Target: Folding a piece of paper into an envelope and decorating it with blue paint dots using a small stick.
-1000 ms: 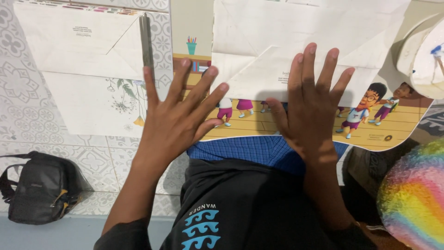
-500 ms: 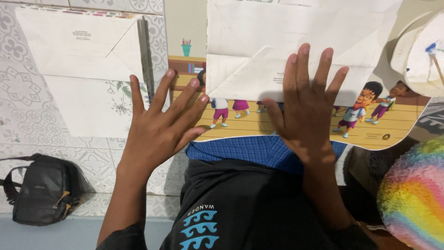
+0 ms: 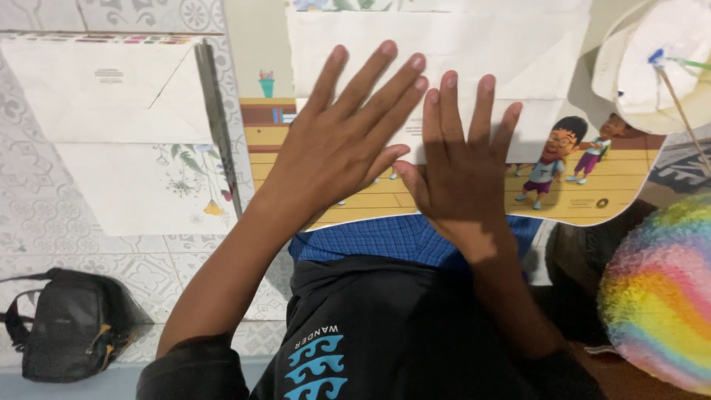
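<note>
Far left, low on the tiled floor (image 3: 44, 215), sits a black bag (image 3: 70, 322). Above it lies a big white envelope (image 3: 104, 92) w/ its flap side up, and under that a sheet w/ a flower print (image 3: 159, 189). A thin dark ruler (image 3: 218, 126) runs along their right edge, slightly tilted. Next comes a yellow picture board w/ cartoon kids (image 3: 585, 189), resting across the person's lap on a blue checked cloth (image 3: 385, 241). On top of the board lies a white sheet of paper (image 3: 481, 52), covering most of its upper part. Left hand (image 3: 341, 137) is open, palm down, fingers spread & pressed flat on the paper's lower left, gripping nothing. Right hand (image 3: 459, 170) is just beside it, thumbs nearly touching, also flat & spread on the paper's lower edge, holding nothing. Both forearms come up from a black shirt (image 3: 370, 333) at the bottom. Upper right, a white round thing (image 3: 652, 67) w/ a thin stick (image 3: 678, 111) across it. Bottom right, a fuzzy rainbow ball (image 3: 659, 289).
</note>
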